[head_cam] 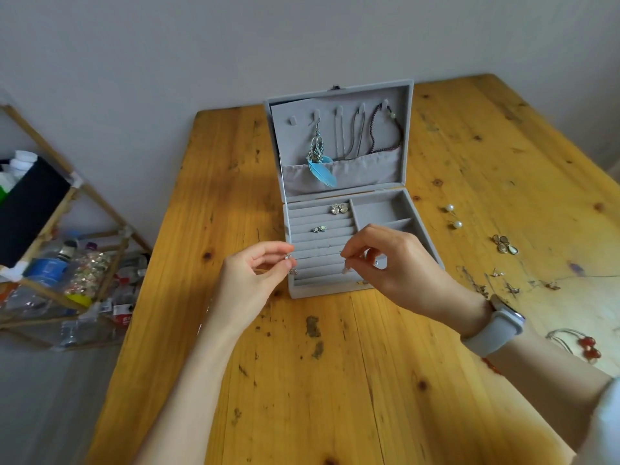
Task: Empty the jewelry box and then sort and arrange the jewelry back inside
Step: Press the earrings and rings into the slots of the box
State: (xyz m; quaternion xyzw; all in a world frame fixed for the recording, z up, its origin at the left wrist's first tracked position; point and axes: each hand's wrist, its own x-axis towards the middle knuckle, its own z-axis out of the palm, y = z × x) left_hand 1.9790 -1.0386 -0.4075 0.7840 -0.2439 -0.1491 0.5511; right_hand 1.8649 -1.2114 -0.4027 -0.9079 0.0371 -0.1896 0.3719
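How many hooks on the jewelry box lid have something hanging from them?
4: a feather earring, two thin chains, and a dark beaded strand. The leftmost hook is bare.

One open jewelry box [339, 193]. Two stud pairs [339, 208] sit in its ring rolls. One feather earring [318, 159] and three necklaces [359, 135] hang in the lid. Two pearl earrings [453, 216] lie on one wooden table [335, 380]. Two hands, left hand [255, 280] and right hand [396, 263], each pinch one small earring.

Jewelry box [339, 292] mid-table [235, 380], lid upright behind tray; loose earrings [505, 244] right; shelf [67, 263] left.
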